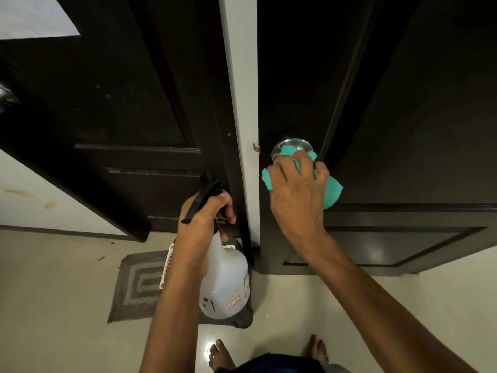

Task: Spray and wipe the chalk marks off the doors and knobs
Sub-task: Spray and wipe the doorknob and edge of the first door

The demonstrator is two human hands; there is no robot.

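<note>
Knob — right hand presses teal cloth; left hand holds spray bottle.

- Arms seen bare to frame edge, no sleeves.
- Feet seen bare.
- Dark blue garment seen at bottom edge.

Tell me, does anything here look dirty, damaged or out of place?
Yes: orange-brown stains mark the pale wall beside the dark left door, whose panel shows faint pale specks and scuffs. Dark bits of debris lie on the cream floor tiles.
</note>
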